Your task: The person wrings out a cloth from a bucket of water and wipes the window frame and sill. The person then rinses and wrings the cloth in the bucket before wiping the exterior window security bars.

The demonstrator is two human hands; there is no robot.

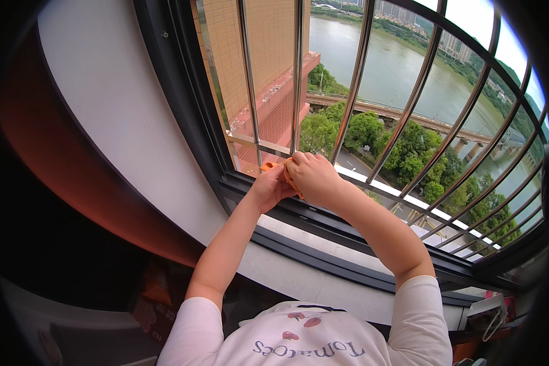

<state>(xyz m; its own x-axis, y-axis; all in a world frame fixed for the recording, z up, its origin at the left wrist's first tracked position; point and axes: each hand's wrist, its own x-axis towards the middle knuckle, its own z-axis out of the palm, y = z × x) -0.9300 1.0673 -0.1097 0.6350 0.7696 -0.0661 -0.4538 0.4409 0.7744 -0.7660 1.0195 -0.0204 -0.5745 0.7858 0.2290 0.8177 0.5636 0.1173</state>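
Both my hands meet at the foot of the metal window bars, around a bunched orange cloth [269, 166]. My left hand [269, 188] pinches the cloth from the left side, thumb pointing up. Curled over the cloth's upper part is my right hand [313, 178], its knuckles close to a vertical steel bar [298, 82]. Most of the cloth is hidden by my fingers. Just below the hands runs the dark window frame [320, 212]. Whether the cloth touches the bar cannot be told.
A white window sill [302, 270] with a dark sliding track [329, 254] lies between me and the bars. Beyond are trees, a road and a river. At the right end of the sill stands a white paper bag [485, 306]. A printed box [153, 318] sits at lower left.
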